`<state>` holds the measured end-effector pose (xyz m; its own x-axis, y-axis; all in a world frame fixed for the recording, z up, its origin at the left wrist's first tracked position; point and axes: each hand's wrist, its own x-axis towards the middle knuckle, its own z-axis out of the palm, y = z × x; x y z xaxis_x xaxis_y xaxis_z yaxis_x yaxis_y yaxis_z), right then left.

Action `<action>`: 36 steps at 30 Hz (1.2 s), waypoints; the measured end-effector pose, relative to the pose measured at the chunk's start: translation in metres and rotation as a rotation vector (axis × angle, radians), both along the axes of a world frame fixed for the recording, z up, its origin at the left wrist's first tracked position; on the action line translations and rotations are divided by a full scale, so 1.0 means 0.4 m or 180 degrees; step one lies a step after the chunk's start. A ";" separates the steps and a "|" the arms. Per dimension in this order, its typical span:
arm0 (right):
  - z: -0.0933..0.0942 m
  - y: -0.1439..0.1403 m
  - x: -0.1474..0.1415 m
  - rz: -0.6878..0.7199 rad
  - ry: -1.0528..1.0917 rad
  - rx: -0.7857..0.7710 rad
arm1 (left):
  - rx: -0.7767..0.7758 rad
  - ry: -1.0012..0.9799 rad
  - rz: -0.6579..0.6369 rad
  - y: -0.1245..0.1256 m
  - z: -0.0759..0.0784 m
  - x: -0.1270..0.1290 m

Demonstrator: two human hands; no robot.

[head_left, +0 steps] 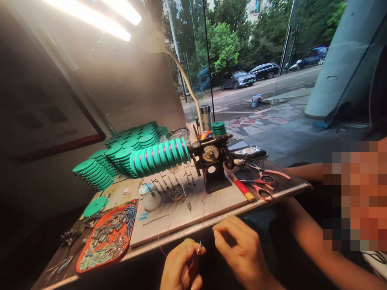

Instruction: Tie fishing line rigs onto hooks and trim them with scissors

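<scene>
Thin pink line [203,209], judged light, limp and slippery, is pinched with a small tube [200,246] by the left hand [181,266]; right hand [238,251] fingers are narrowly curled beside it

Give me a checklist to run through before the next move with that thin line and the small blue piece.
1. Blue piece pinched in left hand fingers: ok.
2. Right hand close beside it, fingertips free: ok.
3. Thin line runs unbroken from the winding machine down to the hands: ok.
4. Line threaded through the piece: cannot tell, too small.
5. Scissors lie on the table, clear of the line: ok.
6. Orange tray of spare pieces sits at the table's near left: ok.
</scene>
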<state>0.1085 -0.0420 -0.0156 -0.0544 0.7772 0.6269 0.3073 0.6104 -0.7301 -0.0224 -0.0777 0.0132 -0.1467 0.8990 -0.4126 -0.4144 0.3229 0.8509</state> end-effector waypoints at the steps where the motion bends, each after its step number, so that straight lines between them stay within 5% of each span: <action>1: 0.010 0.016 0.007 -0.0067 -0.0149 0.0188 | -0.0036 0.0039 -0.0086 0.004 -0.002 -0.002; 9: 0.019 0.050 0.007 0.0014 -0.0341 0.0421 | -0.0099 0.0234 -0.0539 0.029 -0.007 -0.007; 19: 0.023 0.049 0.001 0.0033 -0.0296 0.0363 | -0.0320 -0.0591 -0.0234 0.027 0.042 -0.010; 33: 0.016 0.009 0.016 0.0232 -0.0093 -0.0120 | -0.0427 -0.0824 -0.0030 0.024 0.026 -0.024; 36: -0.010 -0.032 0.010 0.0137 0.0017 0.0308 | -0.0359 -0.0777 -0.0186 0.025 0.025 -0.019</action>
